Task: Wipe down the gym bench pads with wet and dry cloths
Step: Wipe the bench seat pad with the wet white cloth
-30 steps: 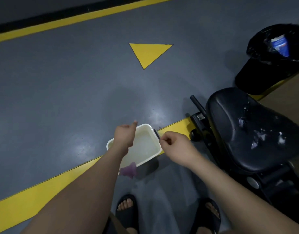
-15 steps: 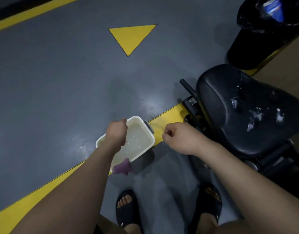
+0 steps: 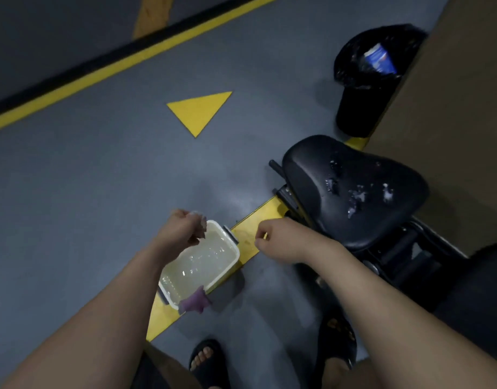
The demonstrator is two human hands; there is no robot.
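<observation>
A black gym seat pad [image 3: 353, 189] stands at the right, with wet spots on its top. On the floor sits a white container [image 3: 230, 265] holding water. A purple cloth [image 3: 195, 300] hangs over its near corner. My left hand [image 3: 182, 228] hovers above the container's far end. Its fingers are curled and blurred by motion, and I see nothing clearly held. My right hand [image 3: 281, 240] is a loose fist between the container and the pad, and it holds nothing.
A black bin [image 3: 373, 71] with a liner and rubbish stands beyond the pad, beside a brown wall [image 3: 452, 108]. The pad's black frame [image 3: 396, 248] spreads low at the right. Yellow floor lines and a yellow triangle [image 3: 199, 110] mark the grey floor. My sandalled feet [image 3: 210, 360] are below.
My left hand has closed from a pointed pinch into curled fingers over the container. My right hand stays a fist near the pad. The view has tilted up and back.
</observation>
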